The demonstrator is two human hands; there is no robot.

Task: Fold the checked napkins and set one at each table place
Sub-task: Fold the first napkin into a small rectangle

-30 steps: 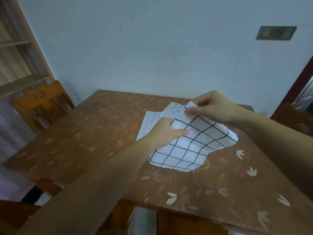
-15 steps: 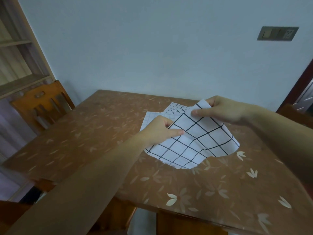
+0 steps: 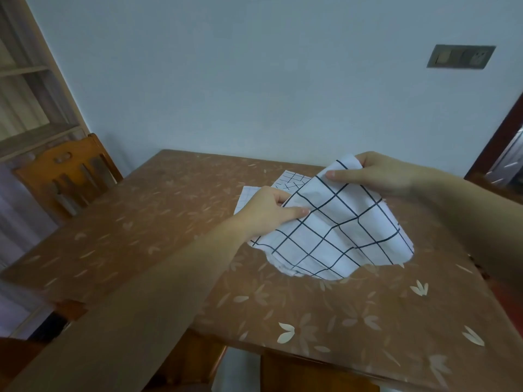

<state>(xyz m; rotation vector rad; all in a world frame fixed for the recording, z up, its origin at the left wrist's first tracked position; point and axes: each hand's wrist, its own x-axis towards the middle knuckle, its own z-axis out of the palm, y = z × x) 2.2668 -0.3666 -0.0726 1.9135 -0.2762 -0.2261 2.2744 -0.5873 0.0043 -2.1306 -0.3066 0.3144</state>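
Note:
A white napkin with a wide black check (image 3: 336,233) is lifted at its far edge over the brown flower-patterned table (image 3: 141,222), its near edge drooping onto the tabletop. My left hand (image 3: 268,213) pinches its left corner. My right hand (image 3: 379,176) pinches its upper right corner, held higher. Behind them lie two more napkins flat on the table: one with a fine grid (image 3: 249,196) and one with small checks and crosses (image 3: 294,179), both partly hidden by my left hand and the held napkin.
A wooden chair (image 3: 68,179) stands at the table's left side, with shelves behind it. Another chair back (image 3: 311,372) shows below the near table edge. A dark door frame (image 3: 498,137) is at the right, a wall switch plate above.
Both hands have raised the wide-check napkin off the table and spread its top edge; my right hand moved right and up, and the cloth hangs more open.

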